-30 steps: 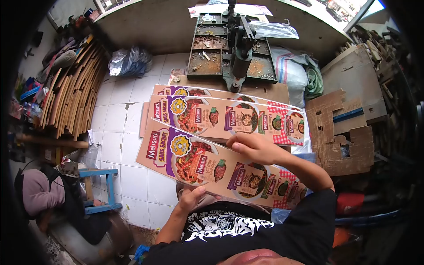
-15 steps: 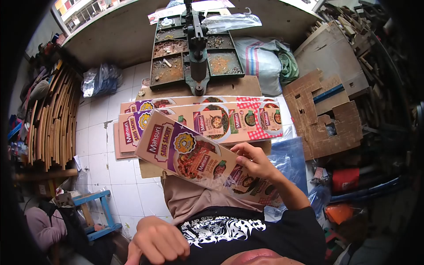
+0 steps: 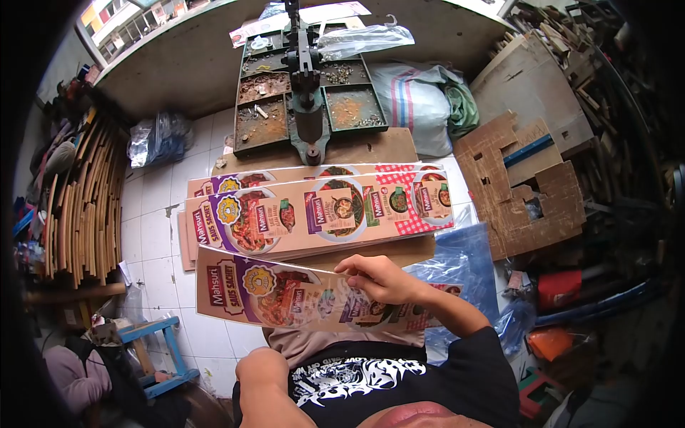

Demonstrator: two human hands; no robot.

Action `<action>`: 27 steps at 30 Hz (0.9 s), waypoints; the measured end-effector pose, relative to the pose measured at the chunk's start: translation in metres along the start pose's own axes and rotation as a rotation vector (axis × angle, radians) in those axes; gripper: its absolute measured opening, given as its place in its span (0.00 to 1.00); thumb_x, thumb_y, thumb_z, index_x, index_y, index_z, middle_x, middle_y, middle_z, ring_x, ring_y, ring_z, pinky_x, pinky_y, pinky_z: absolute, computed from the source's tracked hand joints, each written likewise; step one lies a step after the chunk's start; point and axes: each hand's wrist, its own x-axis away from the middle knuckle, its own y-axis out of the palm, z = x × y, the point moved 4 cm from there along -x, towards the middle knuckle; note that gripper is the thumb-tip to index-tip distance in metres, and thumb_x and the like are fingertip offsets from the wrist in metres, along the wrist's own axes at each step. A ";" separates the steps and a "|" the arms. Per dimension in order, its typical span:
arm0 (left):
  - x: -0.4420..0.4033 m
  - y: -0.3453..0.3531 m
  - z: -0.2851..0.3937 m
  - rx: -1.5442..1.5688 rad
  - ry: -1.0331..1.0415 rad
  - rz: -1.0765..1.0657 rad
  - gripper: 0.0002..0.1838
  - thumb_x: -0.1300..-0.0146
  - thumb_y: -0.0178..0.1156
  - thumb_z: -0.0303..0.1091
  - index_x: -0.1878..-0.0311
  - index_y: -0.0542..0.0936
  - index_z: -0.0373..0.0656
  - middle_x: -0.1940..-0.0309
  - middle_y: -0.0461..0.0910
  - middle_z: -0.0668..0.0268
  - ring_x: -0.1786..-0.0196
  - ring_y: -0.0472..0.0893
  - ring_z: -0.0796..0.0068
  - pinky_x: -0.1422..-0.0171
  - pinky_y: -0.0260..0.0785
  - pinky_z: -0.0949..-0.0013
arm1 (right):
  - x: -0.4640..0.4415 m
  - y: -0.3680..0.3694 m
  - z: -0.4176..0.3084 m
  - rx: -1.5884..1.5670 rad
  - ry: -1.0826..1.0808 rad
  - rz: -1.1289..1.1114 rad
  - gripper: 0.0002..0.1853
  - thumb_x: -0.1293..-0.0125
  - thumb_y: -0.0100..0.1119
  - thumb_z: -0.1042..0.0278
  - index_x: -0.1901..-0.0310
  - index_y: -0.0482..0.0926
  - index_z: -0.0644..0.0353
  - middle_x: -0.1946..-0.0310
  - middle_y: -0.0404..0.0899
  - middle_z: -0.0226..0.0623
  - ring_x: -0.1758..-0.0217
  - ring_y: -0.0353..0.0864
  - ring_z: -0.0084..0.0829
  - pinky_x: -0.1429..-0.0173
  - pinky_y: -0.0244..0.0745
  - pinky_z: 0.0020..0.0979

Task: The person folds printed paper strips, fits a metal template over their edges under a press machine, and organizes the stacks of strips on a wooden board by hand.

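Observation:
My right hand (image 3: 374, 278) pinches the upper edge of a long printed board (image 3: 267, 285), which has red Mahsuri labels and a yellow badge. That board lies across my lap, tilted slightly, its right part blurred and partly behind my forearm. Beyond it, a stack of matching boards (image 3: 285, 215) rests on a wooden surface (image 3: 385, 146), staggered so that several edges show. Of my left arm, a bent, rounded part (image 3: 262, 371) shows at the bottom, left of my shirt; its fingers are hidden.
A dark metal press (image 3: 308, 114) stands behind the stack, between compartment trays (image 3: 264, 128) of small parts. Blue plastic film (image 3: 464, 264) lies to the right, near a cut-out wooden board (image 3: 485, 207). At the left are a blue frame (image 3: 171, 357) and stacked wooden strips (image 3: 89, 207).
The held board has swung to a flatter angle and its left end has dropped. My left hand has left the board and its fingers have gone out of sight. The view has shifted.

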 end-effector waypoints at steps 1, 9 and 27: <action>0.002 -0.001 -0.001 -0.042 0.024 0.001 0.31 0.37 0.60 0.54 0.31 0.65 0.64 0.37 0.71 0.45 0.32 0.69 0.43 0.29 0.58 0.54 | 0.000 0.000 0.001 0.008 -0.014 0.001 0.15 0.32 0.57 0.76 0.44 0.74 0.62 0.67 0.80 0.45 0.63 0.83 0.41 0.56 0.75 0.36; -0.006 -0.003 -0.003 0.085 -0.032 0.176 0.22 0.36 0.55 0.59 0.47 0.67 0.57 0.51 0.72 0.49 0.46 0.72 0.45 0.43 0.61 0.54 | 0.008 -0.002 0.000 0.027 -0.041 0.042 0.14 0.32 0.57 0.75 0.45 0.74 0.62 0.67 0.80 0.45 0.64 0.82 0.41 0.57 0.75 0.36; -0.001 0.010 -0.006 0.281 -0.238 0.293 0.34 0.36 0.57 0.65 0.42 0.81 0.44 0.37 0.75 0.55 0.35 0.74 0.51 0.32 0.66 0.52 | 0.014 0.002 -0.008 0.037 -0.053 0.032 0.15 0.33 0.57 0.76 0.45 0.74 0.62 0.67 0.81 0.46 0.62 0.83 0.42 0.57 0.75 0.36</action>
